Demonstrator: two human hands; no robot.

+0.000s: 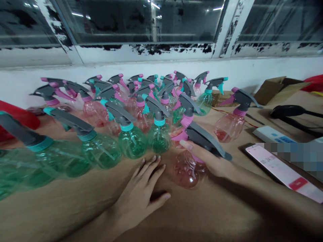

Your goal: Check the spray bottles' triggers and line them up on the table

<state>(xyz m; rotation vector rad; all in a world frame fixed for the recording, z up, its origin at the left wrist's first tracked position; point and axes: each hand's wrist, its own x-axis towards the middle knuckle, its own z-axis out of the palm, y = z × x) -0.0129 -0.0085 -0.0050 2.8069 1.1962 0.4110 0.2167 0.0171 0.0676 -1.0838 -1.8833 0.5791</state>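
My right hand (205,156) is wrapped round the neck of a pink spray bottle (187,169) with a grey trigger head (205,139) and pink nozzle; the bottle stands on the brown table (75,208). My left hand (142,193) lies flat on the table just left of that bottle, fingers spread, holding nothing. Right behind my hands stand green spray bottles (132,139) with teal collars, and behind them several more pink and green ones reaching back to the white wall.
A single pink spray bottle (230,122) stands at the right. A phone (282,169) with a lit screen lies at right, beside a white power strip (274,134) and black cables. An open cardboard box (279,87) sits far right; a red object (19,117) at left.
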